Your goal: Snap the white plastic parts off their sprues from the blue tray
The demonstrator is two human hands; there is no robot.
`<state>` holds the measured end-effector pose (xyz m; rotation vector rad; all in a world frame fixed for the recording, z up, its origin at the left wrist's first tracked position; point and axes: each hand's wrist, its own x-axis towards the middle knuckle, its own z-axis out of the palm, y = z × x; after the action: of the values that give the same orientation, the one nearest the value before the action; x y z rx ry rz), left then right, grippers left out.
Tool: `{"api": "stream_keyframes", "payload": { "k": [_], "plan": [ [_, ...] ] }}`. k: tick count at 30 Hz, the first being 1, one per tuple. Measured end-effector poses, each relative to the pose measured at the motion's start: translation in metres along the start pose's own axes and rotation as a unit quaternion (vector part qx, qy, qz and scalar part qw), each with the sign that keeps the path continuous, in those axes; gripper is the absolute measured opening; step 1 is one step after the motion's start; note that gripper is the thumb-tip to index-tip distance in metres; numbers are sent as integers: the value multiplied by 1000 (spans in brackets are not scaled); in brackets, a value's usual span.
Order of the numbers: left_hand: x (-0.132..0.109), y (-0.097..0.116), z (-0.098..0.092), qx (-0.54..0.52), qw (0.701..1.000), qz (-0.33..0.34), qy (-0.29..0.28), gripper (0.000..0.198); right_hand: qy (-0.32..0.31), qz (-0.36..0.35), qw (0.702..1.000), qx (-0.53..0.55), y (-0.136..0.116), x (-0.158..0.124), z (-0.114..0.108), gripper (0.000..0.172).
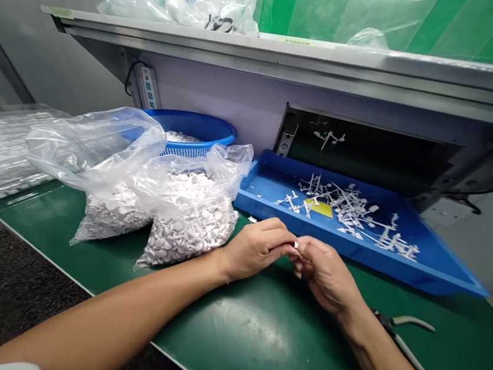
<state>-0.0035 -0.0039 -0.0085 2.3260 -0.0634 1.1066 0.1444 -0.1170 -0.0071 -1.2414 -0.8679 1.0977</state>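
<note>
Together, the left hand (256,248) and right hand (326,276) pinch a small white plastic piece (296,244) between their fingers (279,236).

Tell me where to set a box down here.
Bare green mat lies in front of the left hand and right hand, between the left forearm and the pliers. Behind the hands it's crowded: bags of white plastic parts, a blue basket, a blue tray.

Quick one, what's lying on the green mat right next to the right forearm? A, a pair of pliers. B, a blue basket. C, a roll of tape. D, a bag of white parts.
A: a pair of pliers with pale handles lies on the green mat, just beside the right forearm.
</note>
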Motion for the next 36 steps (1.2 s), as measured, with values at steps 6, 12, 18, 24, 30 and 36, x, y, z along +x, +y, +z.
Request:
{"api": "stream_keyframes", "payload": {
  "k": [6, 12, 18, 24, 30, 36],
  "plan": [
    [-2, 0, 1, 28, 999, 21, -18, 22, -18, 9, 1000, -2, 1, 1, -3, 27],
    [-3, -4, 3, 8, 1000, 4, -6, 21, -25, -2, 999, -19, -2, 0, -2, 27],
    [-2, -1, 7, -36, 996, -68, 48, 13, -33, -7, 999, -33, -2, 1, -6, 23],
    [1, 5, 11, -107, 973, -188, 77, 13, -11, -28, 998, -47, -5, 3, -11, 29],
    [3, 3, 17, -299, 898, -319, 57, 26, -16, -70, 996, -59, -4, 1, -12, 31],
    [2, -2, 18, -435, 810, -392, 32, 40, -30, -77, 994, -72, -4, 1, -14, 33]
  ]
}}
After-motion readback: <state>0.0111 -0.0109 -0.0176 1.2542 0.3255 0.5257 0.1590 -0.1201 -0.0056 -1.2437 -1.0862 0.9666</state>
